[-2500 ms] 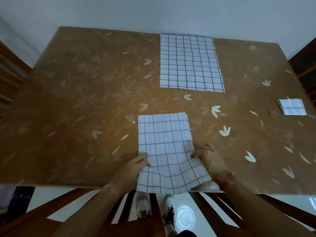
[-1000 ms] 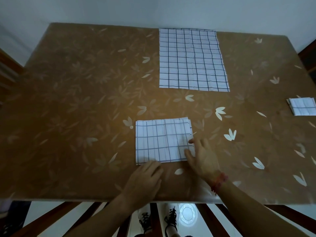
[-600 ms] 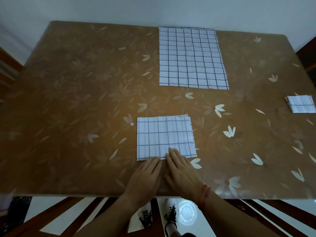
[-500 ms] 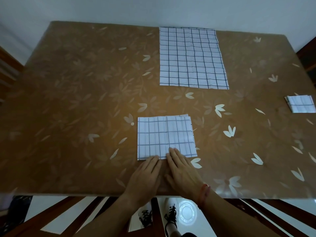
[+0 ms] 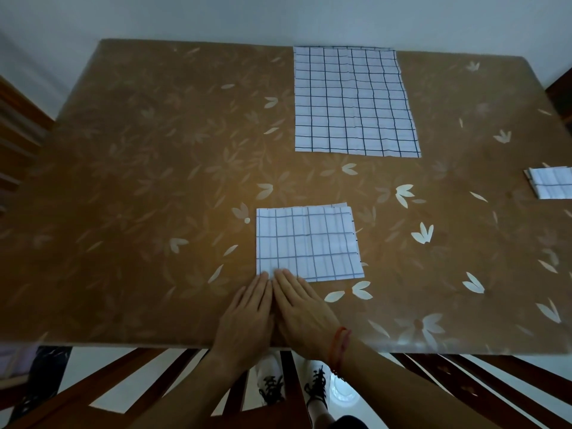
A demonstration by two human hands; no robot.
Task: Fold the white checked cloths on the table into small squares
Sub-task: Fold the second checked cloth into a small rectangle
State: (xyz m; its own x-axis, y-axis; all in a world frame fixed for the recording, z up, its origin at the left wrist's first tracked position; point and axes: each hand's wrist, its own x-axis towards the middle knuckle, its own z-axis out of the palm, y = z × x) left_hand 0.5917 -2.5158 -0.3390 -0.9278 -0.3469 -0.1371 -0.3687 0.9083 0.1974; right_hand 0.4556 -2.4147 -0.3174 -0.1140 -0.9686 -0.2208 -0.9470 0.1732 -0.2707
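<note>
Head cam: left hand (image 5: 246, 317) and right hand (image 5: 305, 311) flat, fingers straight, side by side, fingertips on the folded cloth's (image 5: 308, 243) near edge.

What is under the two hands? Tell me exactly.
The fingertips of the left hand and right hand lie on the near left corner of the folded cloth; the palms lie on the table. The patch beneath them is covered.
</note>
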